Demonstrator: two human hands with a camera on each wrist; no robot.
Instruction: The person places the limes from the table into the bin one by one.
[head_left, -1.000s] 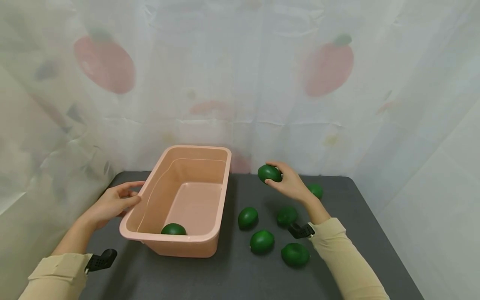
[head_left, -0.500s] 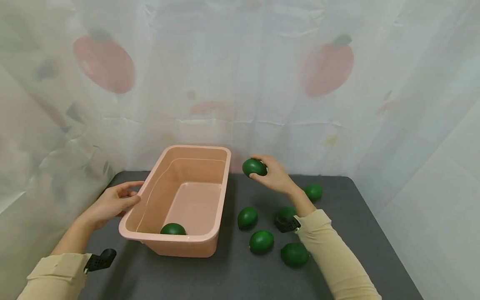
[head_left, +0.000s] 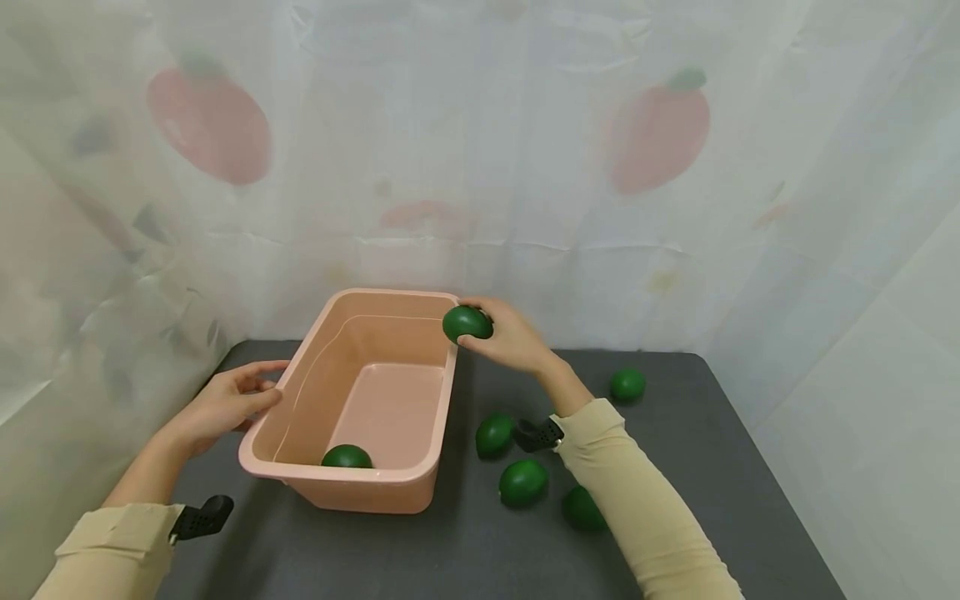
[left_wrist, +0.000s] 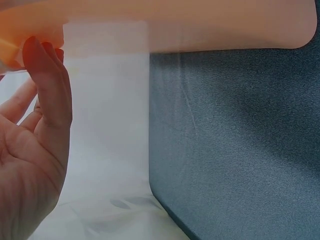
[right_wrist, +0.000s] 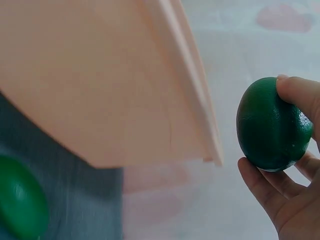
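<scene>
A green lime (head_left: 467,323) is gripped by the right hand (head_left: 504,335) at frame centre, over the pink tub's (head_left: 300,475) far right rim. The tub's left rim is touched by the left hand (head_left: 225,404) (fingers relaxed). 1 lime (head_left: 347,457) lies inside; 4 limes (head_left: 523,482) rest on the counter (head_left: 465,550).

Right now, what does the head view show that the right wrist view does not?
Only the head view shows the left hand at the tub's rim, a lime inside the tub and the curtain. Only the right wrist view shows the tub's outer wall up close. Both show the right hand holding a lime by the tub.
</scene>
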